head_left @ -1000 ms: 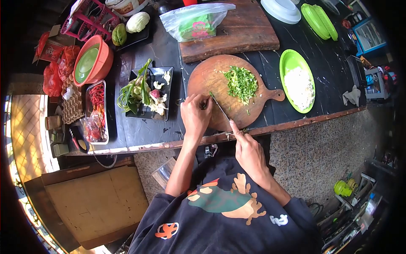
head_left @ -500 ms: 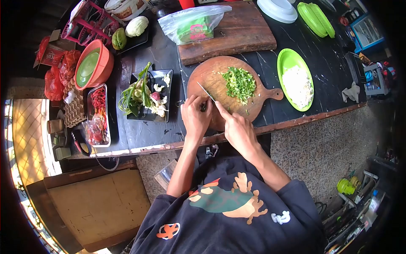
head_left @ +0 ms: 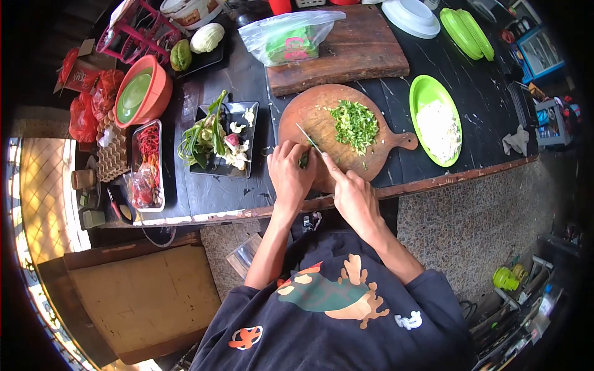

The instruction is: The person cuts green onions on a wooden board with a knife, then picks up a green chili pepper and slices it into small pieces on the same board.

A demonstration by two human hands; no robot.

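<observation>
A round wooden board with a handle lies at the table's front edge. My right hand grips a knife, its index finger along the back of the blade; the handle is hidden in the hand. Left of the blade, my left hand is closed round a small dark green vegetable piece, mostly covered by the fingers. Chopped greens are heaped on the board's right half. To the left, a black square plate holds leafy greens, garlic and a shallot.
A green oval plate of white shreds stands right of the board. Behind is a thick wooden block with a plastic bag. At left are a tray of red chillies and an orange basin.
The whole view has shifted slightly, moving the table's objects a little to the right. Both hands keep their hold, the knife still beside the left fingers.
</observation>
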